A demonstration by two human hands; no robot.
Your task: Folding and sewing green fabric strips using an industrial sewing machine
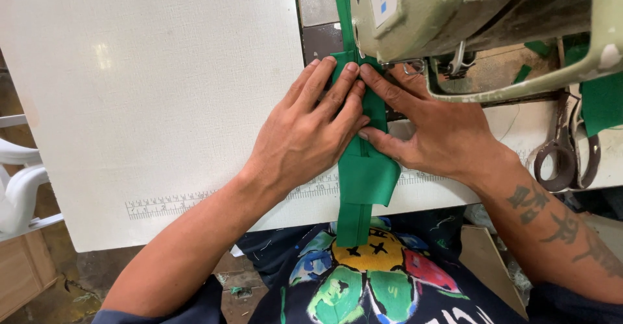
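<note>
Both hands lie flat, fingers spread, pressing the green fabric strip [365, 168]: the left hand [310, 129] on its left edge, the right hand [433, 129] on its right. The strip runs under the sewing machine [467, 12]; scissors [571, 149] lie right of it.

Both forearms reach forward and converge. The left hand [305, 132] lies flat, palm down, fingers extended and close together. The right hand [431, 129] lies palm down beside it, fingers spread, index fingertip touching the left fingertips. Tattoos mark the right forearm.
</note>
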